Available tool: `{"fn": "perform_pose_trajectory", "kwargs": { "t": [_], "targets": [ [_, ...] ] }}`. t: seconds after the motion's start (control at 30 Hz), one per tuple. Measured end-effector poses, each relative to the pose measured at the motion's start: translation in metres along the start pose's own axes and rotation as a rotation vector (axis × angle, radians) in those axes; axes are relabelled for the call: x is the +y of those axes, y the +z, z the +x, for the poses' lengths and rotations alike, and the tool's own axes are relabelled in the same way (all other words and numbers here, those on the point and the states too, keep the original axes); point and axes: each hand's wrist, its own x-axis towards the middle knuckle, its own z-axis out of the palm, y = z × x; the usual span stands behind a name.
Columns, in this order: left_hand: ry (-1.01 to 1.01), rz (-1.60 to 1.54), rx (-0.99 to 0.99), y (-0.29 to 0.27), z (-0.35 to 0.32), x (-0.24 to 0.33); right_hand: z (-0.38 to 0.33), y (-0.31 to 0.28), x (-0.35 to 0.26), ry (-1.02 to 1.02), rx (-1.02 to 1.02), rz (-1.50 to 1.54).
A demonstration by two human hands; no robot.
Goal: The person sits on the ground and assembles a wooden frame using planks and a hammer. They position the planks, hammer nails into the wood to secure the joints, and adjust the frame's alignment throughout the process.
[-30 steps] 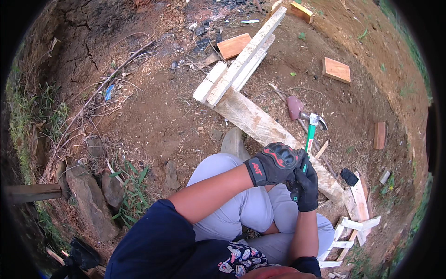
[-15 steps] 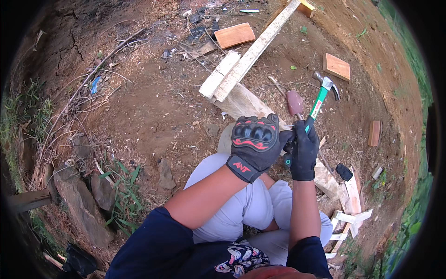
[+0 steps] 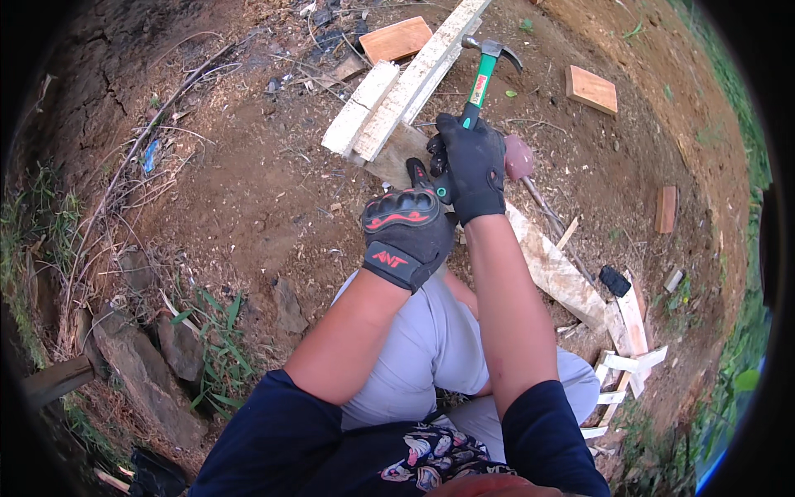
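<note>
My right hand [image 3: 474,166], in a black glove, is closed around the handle of a claw hammer [image 3: 479,87]. The hammer has a green and black grip, and its steel head points away from me. Close beside it, my left hand [image 3: 404,222], in a black glove with red trim, has its fingers curled; what they hold, if anything, is hidden. Just beyond both hands lie a long pale wooden beam [image 3: 424,70] and a short wood piece [image 3: 362,108] side by side, their near ends over a flat board [image 3: 393,166].
A mallet [image 3: 519,157] with a pinkish head lies to the right, near a long rough board [image 3: 559,269]. Wood blocks [image 3: 592,89] are scattered on the dirt. A small wooden frame [image 3: 617,377] sits at the lower right, rocks [image 3: 145,373] at the left.
My right hand has moved left and away from me with the hammer, near the beam's end. My left hand has shifted left and slightly lower in view. The whole view has shifted a little.
</note>
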Motion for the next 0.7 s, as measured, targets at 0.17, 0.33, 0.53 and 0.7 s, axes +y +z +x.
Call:
{"fn": "perform_pose_trajectory", "kwargs": {
  "t": [0.17,0.33,0.53,0.7],
  "targets": [
    [-0.047,0.056,-0.026,-0.010,0.002,0.002,-0.002,-0.005,0.000,0.006,-0.023,-0.045],
    [-0.203,0.039,-0.222,-0.043,-0.019,0.004,-0.022,-0.049,0.004,0.039,-0.010,-0.044],
    [-0.393,-0.245,-0.262,-0.039,-0.020,-0.021,-0.035,-0.030,-0.003,0.032,-0.014,0.080],
    [-0.667,-1.454,-0.296,-0.009,-0.004,-0.052,-0.008,0.006,-0.010,-0.091,-0.065,-0.114]
  ]
}}
